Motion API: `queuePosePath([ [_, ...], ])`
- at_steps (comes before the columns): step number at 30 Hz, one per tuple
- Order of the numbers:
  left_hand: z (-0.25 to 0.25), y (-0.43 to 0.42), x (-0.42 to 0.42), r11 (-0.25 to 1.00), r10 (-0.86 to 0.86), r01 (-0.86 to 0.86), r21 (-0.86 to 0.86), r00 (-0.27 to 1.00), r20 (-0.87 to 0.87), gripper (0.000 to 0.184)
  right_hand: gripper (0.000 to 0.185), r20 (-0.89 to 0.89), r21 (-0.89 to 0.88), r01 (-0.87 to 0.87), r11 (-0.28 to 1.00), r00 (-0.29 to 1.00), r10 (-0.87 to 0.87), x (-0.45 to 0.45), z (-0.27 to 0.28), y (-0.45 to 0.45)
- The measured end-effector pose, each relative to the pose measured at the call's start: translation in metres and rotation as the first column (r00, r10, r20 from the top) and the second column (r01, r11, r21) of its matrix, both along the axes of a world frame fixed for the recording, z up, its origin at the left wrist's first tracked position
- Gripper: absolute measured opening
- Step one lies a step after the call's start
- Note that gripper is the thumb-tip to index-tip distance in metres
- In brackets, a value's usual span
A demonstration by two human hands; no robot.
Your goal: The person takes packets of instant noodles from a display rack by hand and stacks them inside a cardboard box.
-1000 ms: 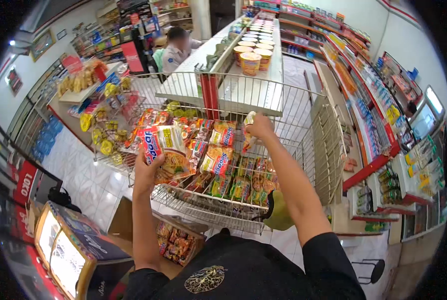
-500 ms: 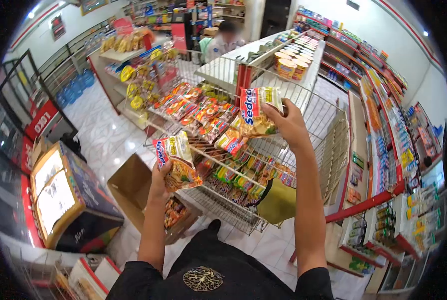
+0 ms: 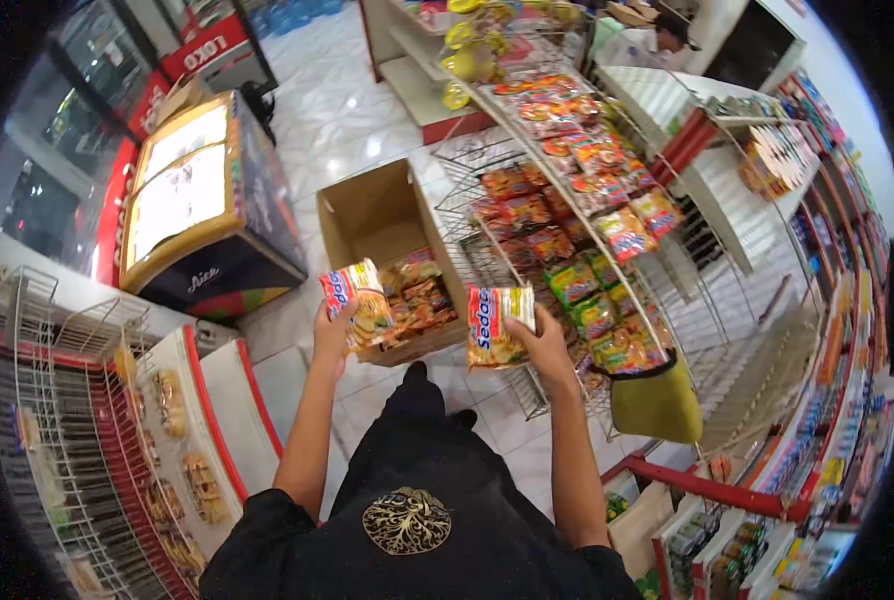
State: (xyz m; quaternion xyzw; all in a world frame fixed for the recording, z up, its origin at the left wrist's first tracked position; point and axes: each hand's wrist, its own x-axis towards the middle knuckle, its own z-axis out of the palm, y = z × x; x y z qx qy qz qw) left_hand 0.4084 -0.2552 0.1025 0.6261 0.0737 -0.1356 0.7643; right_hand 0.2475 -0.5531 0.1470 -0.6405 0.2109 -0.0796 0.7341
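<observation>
My left hand (image 3: 333,338) is closed around a packet of instant noodles (image 3: 367,305), a red, white and yellow pack with noodles pictured on it. A second instant noodle packet (image 3: 489,345), marked "Sedaap", is gripped in my right hand (image 3: 547,355), thumb on its front. Just beyond my hands stands an open cardboard box (image 3: 367,215) on the floor, with more noodle packets (image 3: 417,300) inside. To the right, a wire rack (image 3: 527,150) carries rows of noodle packets on its tiers, two of them (image 3: 639,225) at the upper tier's near end. Neither held packet touches the rack.
An olive-green cloth or bag (image 3: 657,405) hangs on the rack's near corner. An ice-cream freezer (image 3: 217,210) stands at left. Bread shelves (image 3: 202,430) are at lower left, stocked red-edged shelves (image 3: 807,430) at right. Another person (image 3: 642,45) is behind a counter.
My view has turned left and down toward the cardboard box. Both hands have moved away from the rack and lowered, each still holding its noodle packet.
</observation>
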Motion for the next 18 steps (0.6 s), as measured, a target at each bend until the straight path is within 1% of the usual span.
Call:
queuePosePath([
  [1, -0.005, 0.012, -0.005, 1.000, 0.020, -0.020, 0.006, 1.000, -0.006, 0.043, 0.043, -0.006, 0.006, -0.020, 1.000, 1.000, 0.020, 0.004, -0.018, 0.011],
  [3, -0.014, 0.029, -0.013, 0.997, -0.002, 0.006, 0.081, 0.999, -0.050, 0.039, 0.045, -0.137, 0.085, -0.023, 0.996, 0.990, 0.034, 0.014, -0.047, 0.031],
  [4, -0.015, 0.034, -0.015, 0.993, -0.014, 0.023, 0.117, 0.997, -0.077, 0.037, 0.045, -0.206, 0.123, -0.017, 0.992, 0.978, 0.043, 0.023, -0.052, 0.039],
  [5, -0.017, 0.039, -0.015, 0.992, -0.002, 0.013, 0.122, 0.996, -0.087, 0.037, 0.045, -0.216, 0.129, -0.027, 0.991, 0.975, 0.055, 0.033, -0.057, 0.045],
  [8, -0.022, 0.051, -0.010, 0.978, -0.083, 0.094, 0.185, 0.994, -0.066, 0.037, 0.047, -0.336, 0.237, 0.038, 0.971, 0.941, 0.046, 0.072, -0.070, 0.062],
  [9, -0.025, 0.054, -0.005, 0.977, -0.083, 0.096, 0.188, 0.994, -0.076, 0.037, 0.047, -0.345, 0.240, 0.040, 0.970, 0.937, 0.047, 0.086, -0.077, 0.066],
  [12, -0.032, 0.066, 0.016, 0.965, -0.140, 0.147, 0.219, 0.989, -0.046, 0.038, 0.045, -0.390, 0.364, 0.101, 0.926, 0.919, 0.053, 0.137, -0.111, 0.075],
  [13, -0.031, 0.071, 0.023, 0.963, -0.146, 0.155, 0.222, 0.988, -0.055, 0.038, 0.045, -0.397, 0.368, 0.110, 0.923, 0.916, 0.049, 0.152, -0.129, 0.078],
  [16, -0.023, 0.087, 0.043, 0.947, -0.180, 0.208, 0.246, 0.975, -0.133, 0.042, 0.049, -0.473, 0.450, 0.237, 0.861, 0.881, 0.005, 0.197, -0.204, 0.084],
  [17, -0.026, 0.093, 0.051, 0.945, -0.187, 0.216, 0.247, 0.973, -0.136, 0.042, 0.049, -0.475, 0.451, 0.245, 0.859, 0.880, -0.001, 0.211, -0.231, 0.086],
  [18, -0.030, 0.101, 0.056, 0.943, -0.184, 0.218, 0.250, 0.971, -0.152, 0.042, 0.051, -0.540, 0.381, 0.307, 0.872, 0.839, -0.059, 0.224, -0.262, 0.088],
])
